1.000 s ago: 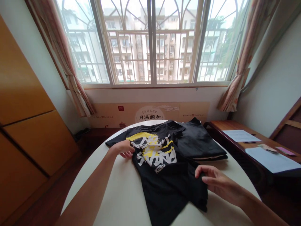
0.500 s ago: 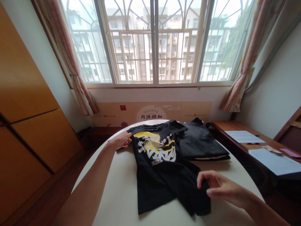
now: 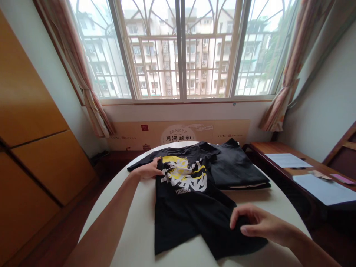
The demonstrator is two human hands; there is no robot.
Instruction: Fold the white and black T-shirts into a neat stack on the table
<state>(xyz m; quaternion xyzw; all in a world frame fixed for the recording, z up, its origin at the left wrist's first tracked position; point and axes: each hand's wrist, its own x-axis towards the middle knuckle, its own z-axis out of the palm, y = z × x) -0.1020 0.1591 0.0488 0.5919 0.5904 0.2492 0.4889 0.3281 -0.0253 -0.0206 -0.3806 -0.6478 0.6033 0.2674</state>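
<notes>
The left hand (image 3: 147, 169) rests at the shirt's left edge, its fingertips beside the white-and-yellow print (image 3: 185, 174). The right hand (image 3: 263, 224) is curled over the lower right corner of the black T-shirt (image 3: 180, 218), though whether it pinches the cloth cannot be told. The hands stand well apart, both on the shirt, which lies spread and rumpled across the middle of the round white worktop (image 3: 133, 237). A folded black garment (image 3: 236, 167) lies just beside it, toward the far edge. Farther right, sheets of paper (image 3: 287, 160) and a pen (image 3: 297, 168) lie on a wooden desk (image 3: 278, 148).
</notes>
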